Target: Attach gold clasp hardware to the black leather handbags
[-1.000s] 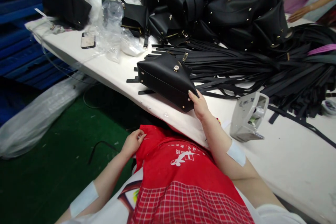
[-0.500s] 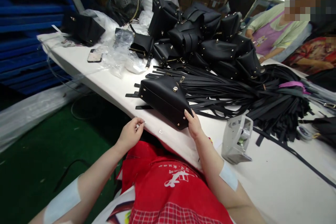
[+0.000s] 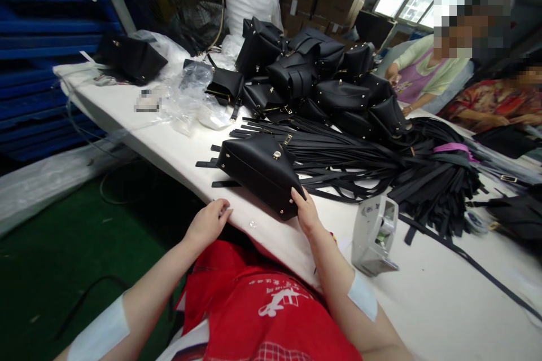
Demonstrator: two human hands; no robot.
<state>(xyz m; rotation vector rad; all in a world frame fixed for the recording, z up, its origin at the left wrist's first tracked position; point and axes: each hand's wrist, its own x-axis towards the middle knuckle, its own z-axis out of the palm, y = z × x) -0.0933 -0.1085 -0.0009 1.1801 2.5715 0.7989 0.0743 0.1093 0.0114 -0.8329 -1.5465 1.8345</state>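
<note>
A black leather handbag (image 3: 258,175) lies on its side near the table's front edge, its seamed base with small metal studs turned toward me. My right hand (image 3: 307,214) grips the bag's near right corner, thumb on the base. Over the table edge, left of the bag and apart from it, is my left hand (image 3: 208,221). Its fingers are pinched together; whatever they hold is too small to make out. Small clear bits (image 3: 253,224) lie on the white table between the hands. Long black straps (image 3: 339,152) with gold buckles spread out behind the bag.
A pile of black bags (image 3: 296,67) covers the back. Clear plastic wrap (image 3: 190,101) lies left of it. At right stands a tape dispenser (image 3: 372,237). Two people are across the table, one in a purple apron (image 3: 412,79). Blue racks (image 3: 42,39) stand at left.
The camera view has tilted up slightly, so the scene sits lower and a little further left. My right hand keeps its hold on the handbag; my left hand stays pinched by the table edge.
</note>
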